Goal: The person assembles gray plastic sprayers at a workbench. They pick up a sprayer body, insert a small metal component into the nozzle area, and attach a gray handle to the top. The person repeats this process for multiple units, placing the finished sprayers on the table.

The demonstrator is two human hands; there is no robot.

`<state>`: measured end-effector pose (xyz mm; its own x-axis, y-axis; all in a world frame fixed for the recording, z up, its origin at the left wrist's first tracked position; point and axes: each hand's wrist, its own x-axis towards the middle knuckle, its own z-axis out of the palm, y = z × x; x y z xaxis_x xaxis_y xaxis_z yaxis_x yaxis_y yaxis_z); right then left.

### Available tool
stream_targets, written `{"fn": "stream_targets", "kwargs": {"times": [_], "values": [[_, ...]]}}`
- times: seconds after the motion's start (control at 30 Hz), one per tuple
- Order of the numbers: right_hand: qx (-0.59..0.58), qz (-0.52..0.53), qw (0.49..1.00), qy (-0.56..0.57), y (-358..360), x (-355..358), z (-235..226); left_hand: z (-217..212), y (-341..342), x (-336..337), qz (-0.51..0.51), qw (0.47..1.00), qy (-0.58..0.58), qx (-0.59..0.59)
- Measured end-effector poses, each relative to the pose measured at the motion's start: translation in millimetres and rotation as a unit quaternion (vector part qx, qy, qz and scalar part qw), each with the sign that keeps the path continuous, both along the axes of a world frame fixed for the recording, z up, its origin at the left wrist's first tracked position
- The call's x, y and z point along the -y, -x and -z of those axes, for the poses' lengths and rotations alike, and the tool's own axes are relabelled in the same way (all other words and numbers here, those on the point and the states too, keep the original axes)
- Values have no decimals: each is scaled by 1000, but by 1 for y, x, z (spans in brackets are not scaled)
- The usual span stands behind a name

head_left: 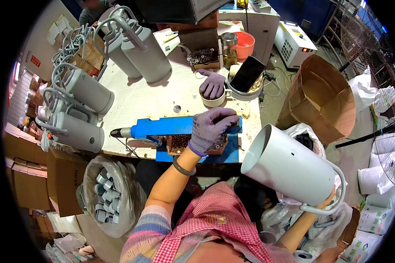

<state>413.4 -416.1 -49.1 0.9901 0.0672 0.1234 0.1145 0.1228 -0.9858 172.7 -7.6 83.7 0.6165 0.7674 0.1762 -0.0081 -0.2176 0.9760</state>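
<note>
My left hand (pixel 210 127), in a purple-grey knitted glove, is over the right end of a blue metal fixture (pixel 164 128) at the table's front edge. Its fingers are bent together; whatever they may pinch is too small to make out. Off the table to the right, my right hand (pixel 325 200) grips a tall grey cylindrical canister (pixel 289 160) close to its looped handle. The canister lies tilted, its open mouth facing the fixture, with a small hole in its side. Beneath my left wrist, a tray of small brown screws (pixel 178 142) sits by the fixture.
Several grey canisters with handles (pixel 145 55) stand or lie on the table (pixel 136 98) at left. A spare glove (pixel 213 84) rests on a cup beside a phone (pixel 247 73). A bag of grey rings (pixel 107 197) is lower left; a large cardboard box (pixel 294 94) stands right.
</note>
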Motion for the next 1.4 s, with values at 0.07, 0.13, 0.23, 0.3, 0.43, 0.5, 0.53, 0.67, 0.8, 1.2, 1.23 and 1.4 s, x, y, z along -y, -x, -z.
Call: {"fn": "stream_targets", "kwargs": {"times": [0.07,0.13,0.23,0.3,0.43,0.5,0.53,0.67,0.8,1.2,1.23,1.4], "values": [[-8,-5,1000,-5,-2,-5,-2,-1,-2,1,11,1000,15,12],[-4,9,1000,-16,-7,-8,2,-5,-2,1,12,1000,-20,0],[-97,-24,986,-130,-18,-10,-4,-4,4,1,0,995,-91,-36],[-112,-41,982,-144,-20,-13,-11,1,4,-1,-1,997,-72,-23],[-31,-85,993,-80,-22,-13,-18,6,0,-6,21,999,39,29],[-19,-75,994,-74,-26,-9,-18,8,-2,-7,24,998,51,31],[-15,-68,995,-68,-26,-8,-19,8,-2,-7,25,999,33,29],[-3,-49,997,-53,-27,-8,-18,5,-2,-7,22,999,-37,19],[7,-47,998,-41,-28,-9,-19,11,0,-9,6,987,-161,21],[52,-65,996,12,-34,9,-27,28,98,-16,-133,817,-531,-182],[42,-69,997,0,-29,7,-27,37,101,-16,-143,808,-546,-173],[-42,18,998,-39,-16,-4,-27,34,100,-5,-183,861,-465,-99]]}}
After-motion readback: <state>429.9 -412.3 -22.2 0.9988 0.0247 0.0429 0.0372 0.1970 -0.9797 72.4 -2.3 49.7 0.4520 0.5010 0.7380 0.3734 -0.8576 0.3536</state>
